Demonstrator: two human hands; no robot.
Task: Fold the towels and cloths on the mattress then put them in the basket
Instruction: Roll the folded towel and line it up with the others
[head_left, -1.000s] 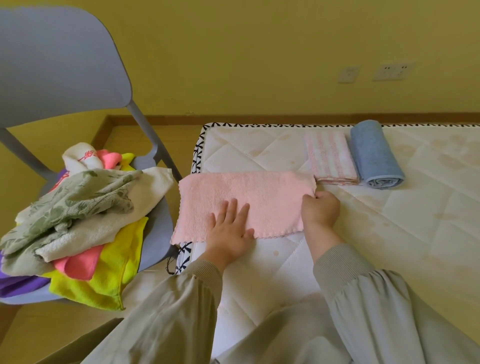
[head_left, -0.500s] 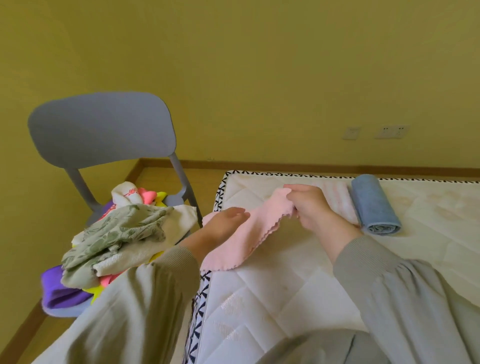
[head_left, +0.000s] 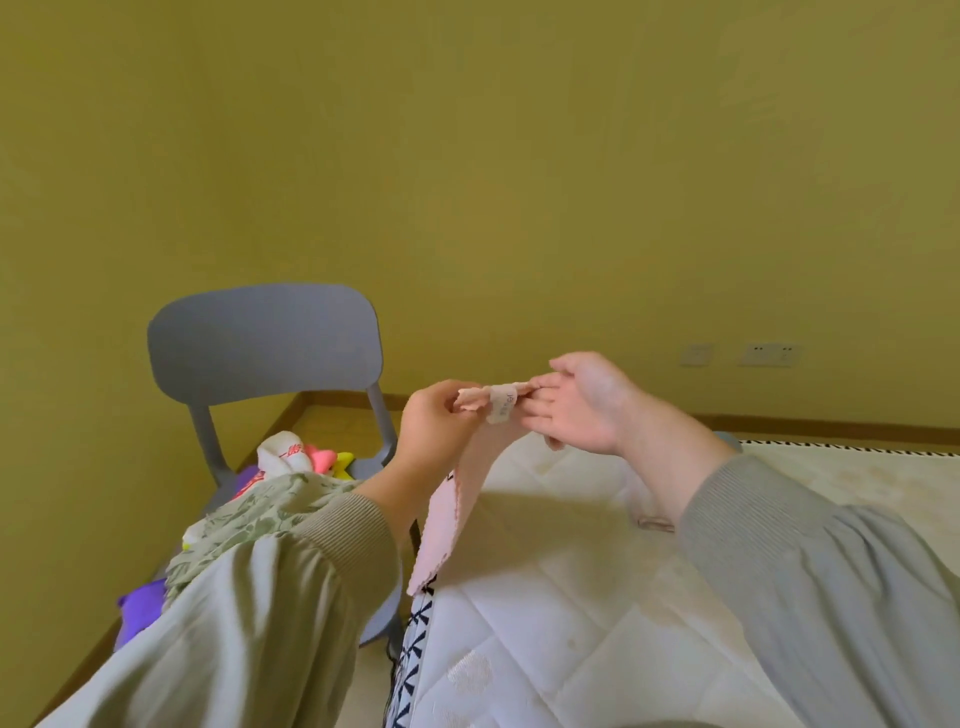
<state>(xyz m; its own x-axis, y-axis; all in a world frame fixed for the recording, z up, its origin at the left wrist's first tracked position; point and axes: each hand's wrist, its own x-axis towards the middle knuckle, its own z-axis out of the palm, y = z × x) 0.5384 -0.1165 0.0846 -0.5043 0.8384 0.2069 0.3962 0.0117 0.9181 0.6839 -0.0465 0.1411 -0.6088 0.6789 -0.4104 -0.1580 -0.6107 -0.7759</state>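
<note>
Both hands have gone up higher, and the pink cloth (head_left: 452, 519) has come up off the mattress (head_left: 571, 597) with them. The left hand (head_left: 436, 423) has its fingers curled and pinches the top edge of the cloth. The right hand (head_left: 587, 410) is just beside it with its palm turned this way. It pinches the other end of that edge at its fingertips, and its fingers lie fairly straight. Between the two sets of fingers the edge is bunched up, and a small white label (head_left: 501, 408) hangs from it. Below the fingers the cloth hangs down long and thin, and its bottom corner reaches the mattress edge. A grey chair (head_left: 265, 343) stands to the left of the left fingers and lower down. On its seat lies a pile (head_left: 270, 512) of cloths in many colours, partly hidden behind the left sleeve (head_left: 260, 623).
</note>
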